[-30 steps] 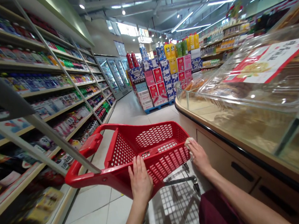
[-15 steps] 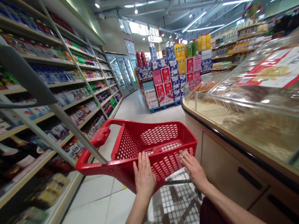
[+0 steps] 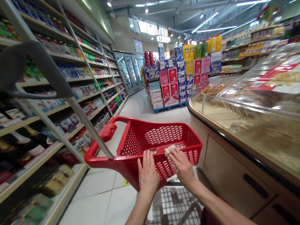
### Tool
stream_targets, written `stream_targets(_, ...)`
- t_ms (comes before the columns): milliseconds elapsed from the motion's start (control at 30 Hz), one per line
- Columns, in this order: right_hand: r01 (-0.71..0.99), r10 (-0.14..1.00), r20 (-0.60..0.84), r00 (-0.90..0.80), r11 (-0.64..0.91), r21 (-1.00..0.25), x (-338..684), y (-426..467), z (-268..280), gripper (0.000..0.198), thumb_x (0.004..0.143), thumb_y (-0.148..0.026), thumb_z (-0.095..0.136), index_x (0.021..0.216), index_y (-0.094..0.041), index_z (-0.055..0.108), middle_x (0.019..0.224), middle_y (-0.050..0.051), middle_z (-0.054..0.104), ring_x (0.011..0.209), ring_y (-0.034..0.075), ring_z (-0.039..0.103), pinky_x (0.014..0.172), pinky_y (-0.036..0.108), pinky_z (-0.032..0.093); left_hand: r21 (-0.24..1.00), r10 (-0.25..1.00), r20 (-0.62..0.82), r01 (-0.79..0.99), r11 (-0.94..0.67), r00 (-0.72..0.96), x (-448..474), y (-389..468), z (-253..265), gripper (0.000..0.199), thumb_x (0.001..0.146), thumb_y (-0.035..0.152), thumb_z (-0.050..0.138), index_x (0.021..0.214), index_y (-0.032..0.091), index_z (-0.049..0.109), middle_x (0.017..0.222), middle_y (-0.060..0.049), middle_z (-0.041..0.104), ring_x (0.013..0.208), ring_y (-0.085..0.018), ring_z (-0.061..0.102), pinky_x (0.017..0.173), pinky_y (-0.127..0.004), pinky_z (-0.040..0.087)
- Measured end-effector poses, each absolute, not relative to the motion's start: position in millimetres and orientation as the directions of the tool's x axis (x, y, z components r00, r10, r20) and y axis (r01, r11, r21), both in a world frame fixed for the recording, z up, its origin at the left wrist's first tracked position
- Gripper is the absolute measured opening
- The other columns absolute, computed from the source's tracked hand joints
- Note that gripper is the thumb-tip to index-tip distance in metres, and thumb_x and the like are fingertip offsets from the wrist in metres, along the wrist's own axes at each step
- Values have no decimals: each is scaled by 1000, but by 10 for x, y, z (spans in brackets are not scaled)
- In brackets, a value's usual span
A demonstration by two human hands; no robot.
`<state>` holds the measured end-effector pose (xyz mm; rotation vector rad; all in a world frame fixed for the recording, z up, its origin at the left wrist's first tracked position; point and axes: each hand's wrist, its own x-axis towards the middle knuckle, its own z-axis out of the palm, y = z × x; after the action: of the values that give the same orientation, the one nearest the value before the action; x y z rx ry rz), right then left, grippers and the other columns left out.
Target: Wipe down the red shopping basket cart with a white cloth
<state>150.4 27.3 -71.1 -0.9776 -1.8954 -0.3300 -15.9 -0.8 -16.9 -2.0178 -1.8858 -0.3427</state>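
A red plastic shopping cart (image 3: 127, 159) with perforated basket walls stands in front of me, its handle end to the left. My left hand (image 3: 148, 171) lies with fingers extended against the near side of the basket, just under the rim. Between the fingers of my right hand (image 3: 181, 165) is a crumpled pale cloth (image 3: 170, 150), pressed on the near rim. A metal pole rises from the cart's near left, bearing a grey plastic holder (image 3: 32, 73).
Drink shelves (image 3: 85, 79) line the left side. A glass-fronted counter (image 3: 233, 119) with packaged food closes in on the right. Stacked drink boxes (image 3: 173, 84) on a blue pallet stand ahead, with glass-door fridges (image 3: 129, 69) behind on the left.
My right hand has slid the cloth leftward along the near side and up onto the rim. My left hand stays on the cart. The whole view has shifted slightly.
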Motion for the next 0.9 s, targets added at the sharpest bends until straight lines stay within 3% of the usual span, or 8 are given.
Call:
stream_targets(700, 673, 415, 850, -325, 732, -100, 1148, 84, -721, 44, 82, -4, 33, 121, -16, 47, 122, 10, 52, 123, 19, 33, 95, 41, 39, -159, 895, 415, 981, -107, 165, -256, -93, -179, 55, 77, 23, 34, 130, 10, 30, 139, -8, 27, 130, -21, 19, 105, -44, 19)
stream_targets(900, 648, 398, 839, -372, 759, -73, 1030, 103, -647, 40, 81, -4, 35, 116, -15, 52, 117, 9, 56, 122, 19, 35, 92, 39, 42, -157, 872, 471, 985, -66, 133, -527, -160, 0, 59, 69, 19, 40, 127, 9, 35, 137, -9, 33, 129, -21, 22, 107, -44, 13)
